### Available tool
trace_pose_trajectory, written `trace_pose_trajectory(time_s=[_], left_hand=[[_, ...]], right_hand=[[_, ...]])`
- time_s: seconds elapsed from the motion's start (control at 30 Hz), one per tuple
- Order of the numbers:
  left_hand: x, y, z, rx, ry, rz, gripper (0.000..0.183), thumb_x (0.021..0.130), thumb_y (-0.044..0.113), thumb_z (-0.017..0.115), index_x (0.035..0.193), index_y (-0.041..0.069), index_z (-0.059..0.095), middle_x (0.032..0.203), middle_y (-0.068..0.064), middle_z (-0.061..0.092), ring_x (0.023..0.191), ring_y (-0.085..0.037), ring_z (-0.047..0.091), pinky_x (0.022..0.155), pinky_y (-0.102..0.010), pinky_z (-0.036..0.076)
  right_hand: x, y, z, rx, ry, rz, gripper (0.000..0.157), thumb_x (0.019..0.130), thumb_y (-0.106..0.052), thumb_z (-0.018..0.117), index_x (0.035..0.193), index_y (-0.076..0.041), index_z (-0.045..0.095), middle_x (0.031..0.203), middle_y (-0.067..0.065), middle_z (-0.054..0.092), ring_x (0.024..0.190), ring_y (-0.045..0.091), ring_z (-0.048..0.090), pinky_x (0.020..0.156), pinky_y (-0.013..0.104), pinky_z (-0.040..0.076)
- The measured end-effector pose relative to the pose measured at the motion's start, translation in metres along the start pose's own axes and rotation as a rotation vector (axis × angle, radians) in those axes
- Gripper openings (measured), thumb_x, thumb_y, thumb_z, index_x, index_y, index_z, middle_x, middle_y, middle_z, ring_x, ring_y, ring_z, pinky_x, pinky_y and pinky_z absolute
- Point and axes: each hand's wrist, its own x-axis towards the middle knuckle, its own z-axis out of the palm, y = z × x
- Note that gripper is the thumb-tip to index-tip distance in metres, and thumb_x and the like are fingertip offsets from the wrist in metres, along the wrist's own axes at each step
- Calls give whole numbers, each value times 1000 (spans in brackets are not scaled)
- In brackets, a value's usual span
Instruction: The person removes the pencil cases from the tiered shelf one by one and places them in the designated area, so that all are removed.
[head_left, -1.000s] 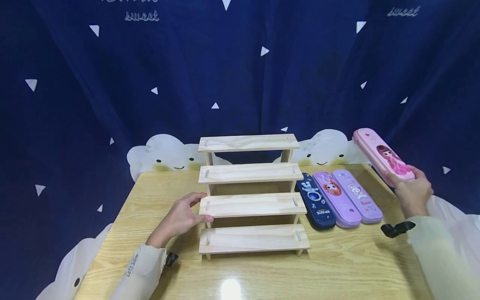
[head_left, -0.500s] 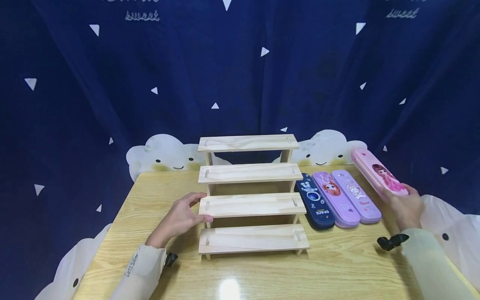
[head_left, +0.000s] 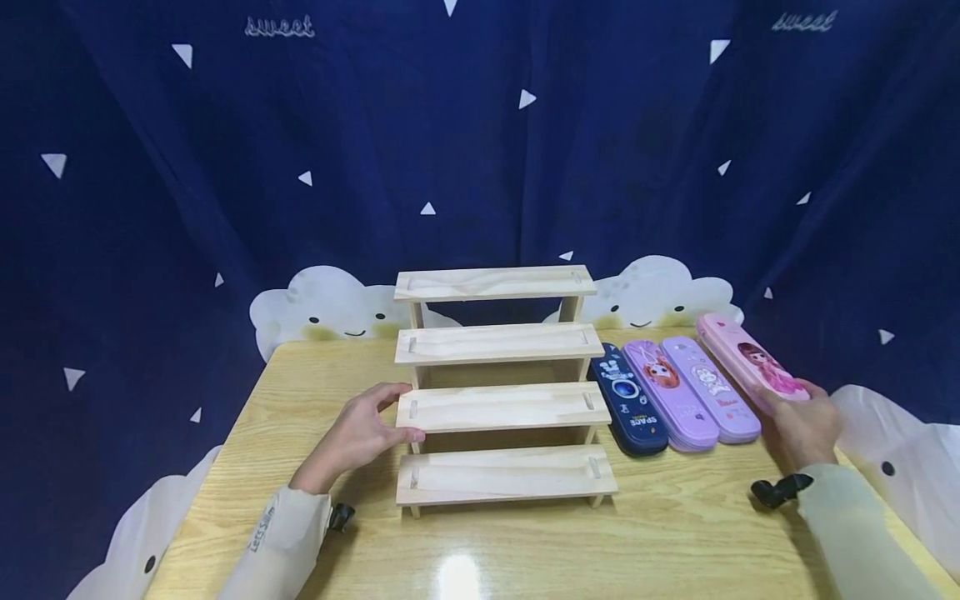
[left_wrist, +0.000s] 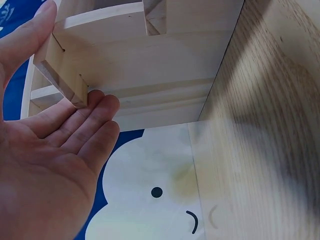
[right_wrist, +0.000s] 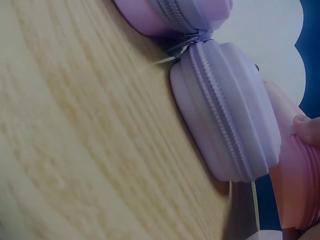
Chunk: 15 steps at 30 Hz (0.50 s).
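A four-tier wooden display rack (head_left: 502, 407) stands mid-table. My left hand (head_left: 362, 435) grips the left end of its second board from the bottom. In the left wrist view the thumb (left_wrist: 44, 17) and fingers (left_wrist: 85, 125) lie on opposite sides of that board end. My right hand (head_left: 808, 429) holds the near end of a pink pencil case (head_left: 738, 350) with a doll picture. This case is beside a lilac rabbit pencil case (head_left: 708, 387), at the table's right edge. In the right wrist view the thumb presses on the pink case (right_wrist: 292, 185); whether its underside touches the table I cannot tell.
Left of the lilac rabbit case lie a purple pencil case (head_left: 670, 396) with a red-haired doll and a dark blue space pencil case (head_left: 632, 404), close to the rack's right side. A navy curtain (head_left: 480, 167) with white clouds hangs behind the wooden table (head_left: 540, 554).
My right hand has lowered the pink pencil case and brought it leftward, nearer the lilac rabbit case. My left hand stays on the rack.
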Motion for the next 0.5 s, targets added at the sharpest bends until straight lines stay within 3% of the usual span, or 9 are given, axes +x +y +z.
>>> trace_pose_trajectory(time_s=[0.33, 0.5], left_hand=[[1, 1, -1, 9, -3, -17, 88, 71, 52, 89, 143, 14, 55, 150, -13, 55, 140, -43, 50, 116, -57, 43], [0, 1, -1, 4, -6, -14, 89, 70, 53, 89, 143, 14, 55, 150, -12, 55, 140, -43, 50, 116, -58, 42]], right_hand=[[-2, 3, 3, 19, -30, 19, 102, 86, -57, 72, 158, 0, 28, 156, 28, 41, 134, 43, 44, 118, 59, 36], [-1, 5, 2, -25, -28, 12, 100, 87, -56, 69, 156, 4, 29, 155, 31, 40, 136, 45, 43, 118, 60, 35]])
